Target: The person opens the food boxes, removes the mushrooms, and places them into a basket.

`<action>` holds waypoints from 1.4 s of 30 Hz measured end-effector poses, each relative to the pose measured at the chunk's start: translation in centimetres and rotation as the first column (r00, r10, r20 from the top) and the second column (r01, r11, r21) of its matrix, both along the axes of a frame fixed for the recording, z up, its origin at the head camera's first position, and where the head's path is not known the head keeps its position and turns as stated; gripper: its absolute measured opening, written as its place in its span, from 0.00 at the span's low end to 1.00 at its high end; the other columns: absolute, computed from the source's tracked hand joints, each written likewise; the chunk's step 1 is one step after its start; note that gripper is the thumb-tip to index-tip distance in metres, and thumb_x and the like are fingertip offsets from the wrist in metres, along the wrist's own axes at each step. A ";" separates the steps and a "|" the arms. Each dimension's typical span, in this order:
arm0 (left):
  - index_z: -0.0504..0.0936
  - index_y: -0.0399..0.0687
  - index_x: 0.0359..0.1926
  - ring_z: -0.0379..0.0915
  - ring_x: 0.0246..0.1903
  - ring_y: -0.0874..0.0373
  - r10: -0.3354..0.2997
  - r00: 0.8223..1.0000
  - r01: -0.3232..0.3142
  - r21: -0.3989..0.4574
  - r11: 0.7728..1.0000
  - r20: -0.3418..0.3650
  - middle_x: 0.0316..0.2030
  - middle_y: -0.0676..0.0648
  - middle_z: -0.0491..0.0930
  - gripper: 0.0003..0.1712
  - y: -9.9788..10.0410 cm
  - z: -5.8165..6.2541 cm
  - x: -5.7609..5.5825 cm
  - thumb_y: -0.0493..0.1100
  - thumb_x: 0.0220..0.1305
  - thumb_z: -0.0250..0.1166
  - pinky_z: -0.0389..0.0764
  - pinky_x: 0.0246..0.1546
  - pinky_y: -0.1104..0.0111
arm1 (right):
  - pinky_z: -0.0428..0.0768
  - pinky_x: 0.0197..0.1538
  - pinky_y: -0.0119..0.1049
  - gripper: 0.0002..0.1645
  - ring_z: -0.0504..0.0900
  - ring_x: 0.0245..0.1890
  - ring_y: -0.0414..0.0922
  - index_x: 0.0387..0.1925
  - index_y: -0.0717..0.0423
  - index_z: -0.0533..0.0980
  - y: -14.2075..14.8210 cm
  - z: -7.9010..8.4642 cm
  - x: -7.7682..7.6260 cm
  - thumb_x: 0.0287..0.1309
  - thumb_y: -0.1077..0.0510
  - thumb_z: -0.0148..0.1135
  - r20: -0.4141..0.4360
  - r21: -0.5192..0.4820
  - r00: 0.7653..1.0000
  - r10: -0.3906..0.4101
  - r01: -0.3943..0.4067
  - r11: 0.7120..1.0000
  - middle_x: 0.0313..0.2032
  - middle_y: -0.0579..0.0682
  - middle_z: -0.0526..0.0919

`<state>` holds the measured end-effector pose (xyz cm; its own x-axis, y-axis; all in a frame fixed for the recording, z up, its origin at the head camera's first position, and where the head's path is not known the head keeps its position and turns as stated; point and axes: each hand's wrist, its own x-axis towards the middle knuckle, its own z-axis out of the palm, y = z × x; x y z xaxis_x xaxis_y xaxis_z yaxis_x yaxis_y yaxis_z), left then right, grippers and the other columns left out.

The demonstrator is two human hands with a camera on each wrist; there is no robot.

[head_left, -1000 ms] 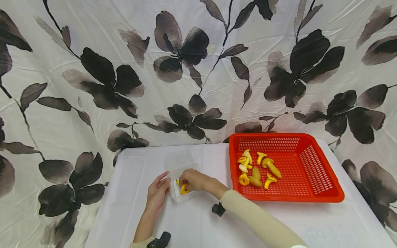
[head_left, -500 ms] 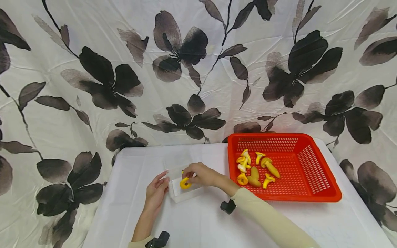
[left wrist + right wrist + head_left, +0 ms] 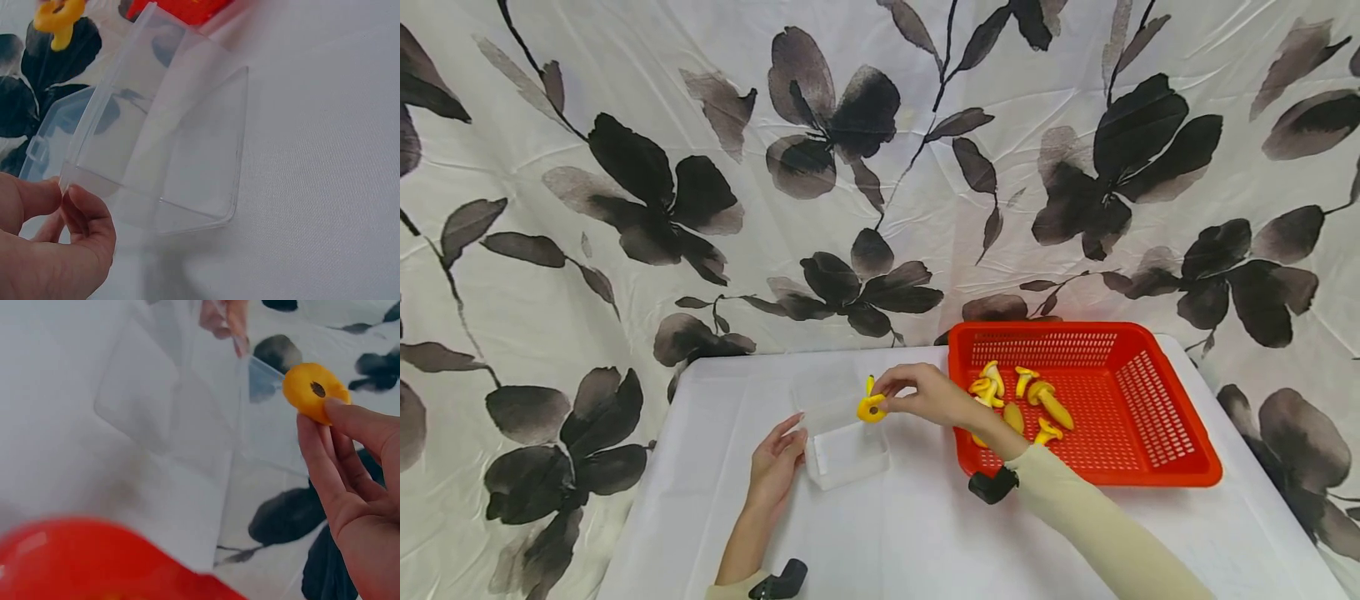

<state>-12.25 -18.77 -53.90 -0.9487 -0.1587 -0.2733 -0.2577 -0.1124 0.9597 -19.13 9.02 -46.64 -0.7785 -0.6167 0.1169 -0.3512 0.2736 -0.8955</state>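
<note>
In the head view my left hand (image 3: 775, 462) pinches the left rim of a clear plastic box (image 3: 848, 479). Thumb and fingers close on that rim in the left wrist view, where the box (image 3: 200, 150) looks tilted. Its hinged lid (image 3: 826, 386) lies back, away from me. My right hand (image 3: 932, 396) pinches a yellow chanterelle mushroom (image 3: 871, 409) between thumb and fingertips, raised above the box's far right corner. In the right wrist view the round cap of the mushroom (image 3: 300, 390) faces the camera, with a dark hole at its centre.
A red perforated basket (image 3: 1187, 408) stands on the right of the white-covered table (image 3: 917, 533). In its left half lie several yellow mushrooms (image 3: 1051, 405), partly hidden by my right forearm. A floral cloth (image 3: 940, 167) hangs behind the table.
My right hand has lifted the mushroom from inside the box and carried it up and to the right, towards the basket. My left hand stays at the box's rim.
</note>
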 end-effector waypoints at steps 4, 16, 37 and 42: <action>0.69 0.35 0.71 0.76 0.42 0.61 -0.001 1.000 0.001 -0.003 1.000 0.002 0.44 0.49 0.78 0.26 -0.1 0.0 0.0 0.32 0.75 0.58 0.80 0.43 0.74 | 0.82 0.56 0.42 0.12 0.83 0.45 0.45 0.47 0.60 0.84 1.7 0.5 -0.2 0.62 0.64 0.72 0.000 -0.016 0.998 -0.055 0.055 0.998 0.43 0.51 0.87; 0.69 0.36 0.72 0.75 0.41 0.62 0.003 1.000 -0.002 -0.004 1.000 0.016 0.44 0.49 0.77 0.27 -0.4 -0.1 0.2 0.33 0.75 0.59 0.79 0.42 0.75 | 0.83 0.48 0.32 0.14 0.83 0.44 0.48 0.49 0.59 0.84 6.8 0.5 0.3 0.63 0.60 0.72 0.057 0.003 0.970 -0.235 0.235 0.972 0.44 0.53 0.86; 0.69 0.35 0.71 0.75 0.41 0.61 0.004 1.000 -0.004 -0.005 1.000 0.002 0.43 0.49 0.76 0.26 0.0 -0.1 -0.1 0.32 0.75 0.58 0.79 0.43 0.75 | 0.84 0.49 0.36 0.16 0.84 0.47 0.53 0.53 0.66 0.80 16.1 -3.2 1.8 0.67 0.63 0.67 0.133 0.012 0.896 -0.423 0.425 0.905 0.49 0.62 0.83; 0.69 0.35 0.71 0.75 0.41 0.61 0.008 1.000 -0.008 -0.015 1.000 0.004 0.43 0.49 0.76 0.26 0.2 -0.2 -0.2 0.31 0.75 0.58 0.80 0.43 0.74 | 0.84 0.50 0.36 0.16 0.84 0.48 0.56 0.54 0.69 0.79 17.8 -4.1 2.3 0.68 0.63 0.65 0.149 0.091 0.874 -0.462 0.454 0.887 0.50 0.64 0.83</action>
<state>-12.45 -18.57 -54.06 -0.9462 -0.1703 -0.2750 -0.2610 -0.1005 0.9601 -16.82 26.78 -50.72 -0.9805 -0.1881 -0.0569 -0.0270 0.4157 -0.9091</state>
